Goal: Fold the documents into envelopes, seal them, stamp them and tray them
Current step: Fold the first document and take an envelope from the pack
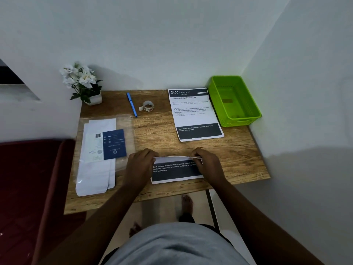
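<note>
A folded printed document (176, 170) lies near the front edge of the wooden desk (164, 134), its dark band with white text facing up. My left hand (140, 164) pinches its upper left corner and my right hand (207, 162) pinches its upper right corner along the fold. A second, flat printed sheet (193, 113) headed "2400" lies behind it. White envelopes in a clear plastic pack (101, 152) with a blue label lie at the left. A small roll of stamps (147, 106) sits at the back middle. The green plastic tray (236, 119) stands at the back right.
A blue pen (132, 104) lies next to the roll. A white pot of white flowers (84, 83) stands at the back left corner. Walls close the desk at the back and right. A dark red seat (30, 188) is at the left; bare feet show below the desk.
</note>
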